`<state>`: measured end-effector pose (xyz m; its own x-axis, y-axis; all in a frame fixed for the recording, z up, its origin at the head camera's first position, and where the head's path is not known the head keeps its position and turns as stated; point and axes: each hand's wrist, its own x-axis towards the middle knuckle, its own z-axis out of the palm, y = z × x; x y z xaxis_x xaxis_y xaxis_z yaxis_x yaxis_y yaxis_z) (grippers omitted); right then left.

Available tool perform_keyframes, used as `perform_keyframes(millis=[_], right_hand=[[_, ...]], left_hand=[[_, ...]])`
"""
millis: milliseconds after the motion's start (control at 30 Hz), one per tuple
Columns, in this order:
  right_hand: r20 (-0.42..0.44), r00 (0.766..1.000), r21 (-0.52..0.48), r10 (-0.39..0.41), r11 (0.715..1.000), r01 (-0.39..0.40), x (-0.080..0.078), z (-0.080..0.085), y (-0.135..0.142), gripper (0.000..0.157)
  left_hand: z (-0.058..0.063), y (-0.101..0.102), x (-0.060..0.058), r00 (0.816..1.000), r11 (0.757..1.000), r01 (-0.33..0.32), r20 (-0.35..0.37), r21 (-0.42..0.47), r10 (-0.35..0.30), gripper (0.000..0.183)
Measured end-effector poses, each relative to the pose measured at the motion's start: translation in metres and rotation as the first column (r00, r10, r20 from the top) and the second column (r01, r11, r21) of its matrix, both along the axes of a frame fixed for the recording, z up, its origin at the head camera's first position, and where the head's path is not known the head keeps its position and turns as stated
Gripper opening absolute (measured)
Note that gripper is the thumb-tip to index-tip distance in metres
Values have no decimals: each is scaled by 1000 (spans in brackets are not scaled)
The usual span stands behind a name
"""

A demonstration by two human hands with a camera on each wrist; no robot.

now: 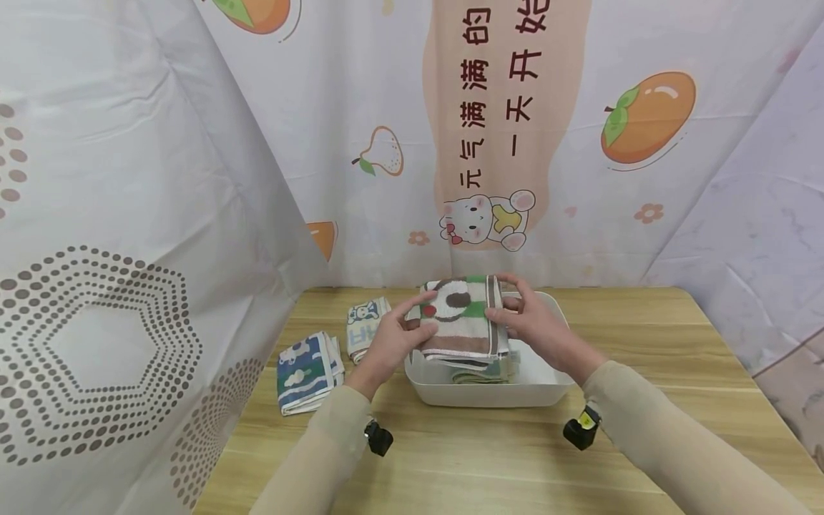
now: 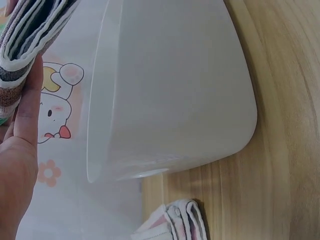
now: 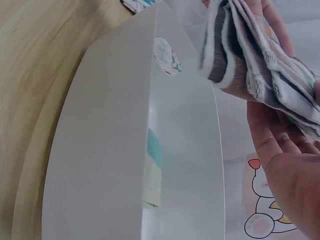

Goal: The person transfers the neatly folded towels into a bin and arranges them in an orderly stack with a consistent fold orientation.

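A folded towel (image 1: 460, 322) with brown, white and green areas and a cartoon figure is held up over a white plastic bin (image 1: 489, 395). My left hand (image 1: 394, 340) grips its left edge, thumb on the front face. On the opposite side my right hand (image 1: 537, 322) pinches the towel, fingers behind it. Its folded layers show as a thick stack of striped edges in the right wrist view. Inside the bin lies a green and pale yellow cloth (image 3: 153, 170), partly hidden by the bin's wall.
Left of the bin, a blue folded towel (image 1: 309, 373) and a pale one with a blue bear (image 1: 365, 325) lie on the wooden table (image 1: 631, 458). A printed curtain (image 1: 380, 214) hangs behind the table, another at the left.
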<state>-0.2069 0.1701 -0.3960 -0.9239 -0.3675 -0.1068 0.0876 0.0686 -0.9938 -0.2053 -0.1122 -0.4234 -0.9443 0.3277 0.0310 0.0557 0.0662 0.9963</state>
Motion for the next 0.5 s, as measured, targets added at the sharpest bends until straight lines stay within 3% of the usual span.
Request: perform_keyframes(millis=[333,500], right_hand=[[-140,988,56,70,996,-62,8,-4,-2,88],[-198,977,114,80,992,-58,11,-7,-3,80]], left_hand=[[1,0,-3,999,997,-34,4,64,34,56],[1,0,-5,999,997,-39,-1,68,40,56]])
